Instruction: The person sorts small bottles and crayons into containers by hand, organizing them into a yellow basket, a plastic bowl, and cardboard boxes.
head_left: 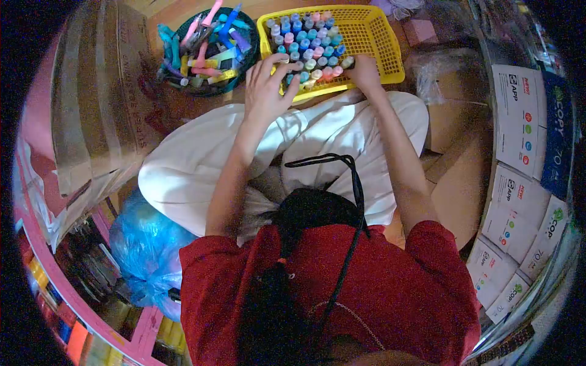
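Note:
A yellow plastic basket point(390, 46) lies in front of my crossed legs. Packed upright in its left part are several small capped bottles point(314, 43) in blue, teal, pink and pale shades. My left hand point(267, 84) rests over the basket's near left corner, fingers apart, fingertips against the outer bottles. At the group's right side, my right hand point(365, 74) has its fingers closed around a small pale-capped bottle point(348, 62), which leans a little. Part of that bottle is hidden by the fingers.
A dark green round basket point(244, 64) of colourful pens and tube-like pieces stands left of the yellow one. A large cardboard box point(101, 91) is at the left, a blue plastic bag point(146, 244) below it. Stacked paper boxes point(519, 122) line the right side.

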Demonstrator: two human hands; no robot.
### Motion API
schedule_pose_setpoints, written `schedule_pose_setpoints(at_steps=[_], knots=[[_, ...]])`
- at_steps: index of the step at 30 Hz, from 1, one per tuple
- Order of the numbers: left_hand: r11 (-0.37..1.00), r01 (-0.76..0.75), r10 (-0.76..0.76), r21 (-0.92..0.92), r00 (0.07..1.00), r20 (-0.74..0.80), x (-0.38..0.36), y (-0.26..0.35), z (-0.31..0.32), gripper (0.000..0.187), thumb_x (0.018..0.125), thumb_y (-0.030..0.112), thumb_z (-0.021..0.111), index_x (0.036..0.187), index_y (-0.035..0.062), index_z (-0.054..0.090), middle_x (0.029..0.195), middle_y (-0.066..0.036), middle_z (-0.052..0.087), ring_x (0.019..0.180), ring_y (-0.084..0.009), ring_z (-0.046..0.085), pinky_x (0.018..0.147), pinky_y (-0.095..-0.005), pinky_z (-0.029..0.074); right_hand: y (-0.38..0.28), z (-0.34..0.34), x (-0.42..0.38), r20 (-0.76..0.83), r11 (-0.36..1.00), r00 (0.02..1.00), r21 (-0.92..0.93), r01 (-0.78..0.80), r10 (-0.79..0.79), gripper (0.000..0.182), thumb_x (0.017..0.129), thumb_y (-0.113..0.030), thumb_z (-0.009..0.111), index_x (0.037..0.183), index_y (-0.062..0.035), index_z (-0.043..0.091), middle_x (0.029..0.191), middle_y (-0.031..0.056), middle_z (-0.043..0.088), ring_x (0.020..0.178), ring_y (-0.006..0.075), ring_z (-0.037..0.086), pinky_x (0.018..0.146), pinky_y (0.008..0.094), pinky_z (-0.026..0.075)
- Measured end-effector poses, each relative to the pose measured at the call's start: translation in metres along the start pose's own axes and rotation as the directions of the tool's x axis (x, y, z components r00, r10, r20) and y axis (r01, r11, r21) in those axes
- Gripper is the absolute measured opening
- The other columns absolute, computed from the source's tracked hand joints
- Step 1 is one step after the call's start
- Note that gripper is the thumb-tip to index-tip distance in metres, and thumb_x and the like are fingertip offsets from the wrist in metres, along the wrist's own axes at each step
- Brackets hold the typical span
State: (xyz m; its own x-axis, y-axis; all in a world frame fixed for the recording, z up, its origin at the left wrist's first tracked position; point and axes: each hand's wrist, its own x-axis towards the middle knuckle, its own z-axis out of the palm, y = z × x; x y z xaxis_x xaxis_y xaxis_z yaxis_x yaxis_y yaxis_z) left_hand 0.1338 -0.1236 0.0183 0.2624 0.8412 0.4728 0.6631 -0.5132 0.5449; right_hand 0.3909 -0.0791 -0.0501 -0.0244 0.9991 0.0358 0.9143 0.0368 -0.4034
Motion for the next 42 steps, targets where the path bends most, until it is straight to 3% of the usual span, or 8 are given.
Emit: schedule_pose_setpoints(at_steps=[7,10,25,29,34,38,41,42], knots=[[1.000,0.020,-0.020,-0.009,1.000,-0.022,0.002,-0.002,-0.001,0.012,0.068,0.019,0.063,0.080,0.0161,0.063,0.097,-0.001,0.054,0.091,-0.0205,0.051,0.082,-0.0346,0.036,0.000,0.006,0.005,0.065,0.992,0.998,0.127,0.006,-0.014,0.031,0.056,-0.007,0.066,0.086,-0.0006,0.061,0.078,0.0217,0.061,0.076,0.0388,0.059,0.071,0.0436,0.048],[1.000,0.018,-0.018,0.003,1.000,-0.013,0.002,-0.003,-0.002,0.014,0.069,0.015,0.063,0.082,0.0167,0.064,0.101,-0.001,0.055,0.092,-0.0203,0.052,0.080,-0.0329,0.036,-0.016,-0.014,0.004,0.136,0.987,0.991,0.162,-0.019,-0.004,0.036,0.060,-0.011,0.068,0.094,-0.0029,0.062,0.087,0.0181,0.062,0.082,0.0330,0.060,0.075,0.0383,0.047],[0.997,0.076,-0.073,0.029,0.992,-0.104,0.003,-0.013,-0.007,0.008,0.070,0.016,0.062,0.078,0.0141,0.063,0.091,-0.001,0.056,0.085,-0.0215,0.053,0.078,-0.0347,0.037,-0.028,-0.021,0.003,0.141,0.979,0.990,0.198,-0.046,0.018,0.035,0.062,-0.014,0.067,0.094,-0.0030,0.062,0.086,0.0174,0.063,0.083,0.0325,0.060,0.075,0.0386,0.047],[0.910,0.146,-0.123,0.388,0.989,-0.083,0.010,-0.046,-0.039,0.010,0.071,0.014,0.060,0.080,0.0115,0.063,0.090,-0.008,0.059,0.084,-0.0257,0.057,0.072,-0.0375,0.042,0.016,0.018,0.012,0.130,0.994,0.992,0.105,-0.012,-0.002,0.037,0.061,-0.012,0.068,0.096,-0.0030,0.062,0.088,0.0178,0.063,0.084,0.0313,0.061,0.076,0.0377,0.047],[0.773,0.226,-0.428,0.592,0.875,0.225,0.006,-0.108,-0.068,0.016,0.072,0.020,0.059,0.084,0.0099,0.062,0.092,-0.012,0.059,0.080,-0.0273,0.060,0.071,-0.0409,0.045,0.004,-0.012,-0.001,0.195,0.957,0.980,0.274,-0.092,0.038,0.039,0.065,-0.017,0.071,0.100,-0.0032,0.060,0.091,0.0143,0.064,0.085,0.0289,0.061,0.077,0.0374,0.047],[0.697,0.084,-0.378,0.712,0.887,0.265,0.004,-0.134,-0.054,0.017,0.075,0.020,0.056,0.086,0.0080,0.061,0.093,-0.011,0.058,0.083,-0.0284,0.060,0.073,-0.0396,0.047,0.001,-0.041,-0.015,0.166,0.942,0.983,0.311,-0.128,0.079,0.039,0.066,-0.018,0.072,0.101,-0.0034,0.060,0.087,0.0134,0.064,0.081,0.0251,0.062,0.075,0.0341,0.048],[0.775,-0.076,-0.185,0.628,0.922,0.341,0.005,-0.126,-0.067,0.019,0.078,0.020,0.056,0.087,0.0048,0.060,0.093,-0.012,0.057,0.082,-0.0285,0.060,0.070,-0.0380,0.047,-0.007,-0.056,-0.029,0.056,0.877,0.990,0.459,-0.143,0.133,0.036,0.069,-0.017,0.071,0.100,-0.0035,0.061,0.084,0.0123,0.065,0.076,0.0214,0.062,0.072,0.0313,0.048],[0.840,0.134,-0.306,0.526,0.917,0.254,0.006,-0.121,-0.067,0.019,0.078,0.020,0.056,0.088,0.0047,0.060,0.093,-0.012,0.057,0.082,-0.0284,0.060,0.070,-0.0373,0.047,-0.008,-0.057,-0.035,-0.013,0.852,0.988,0.509,-0.126,0.154,0.033,0.070,-0.016,0.069,0.100,-0.0036,0.061,0.083,0.0118,0.065,0.075,0.0200,0.062,0.070,0.0304,0.048]])
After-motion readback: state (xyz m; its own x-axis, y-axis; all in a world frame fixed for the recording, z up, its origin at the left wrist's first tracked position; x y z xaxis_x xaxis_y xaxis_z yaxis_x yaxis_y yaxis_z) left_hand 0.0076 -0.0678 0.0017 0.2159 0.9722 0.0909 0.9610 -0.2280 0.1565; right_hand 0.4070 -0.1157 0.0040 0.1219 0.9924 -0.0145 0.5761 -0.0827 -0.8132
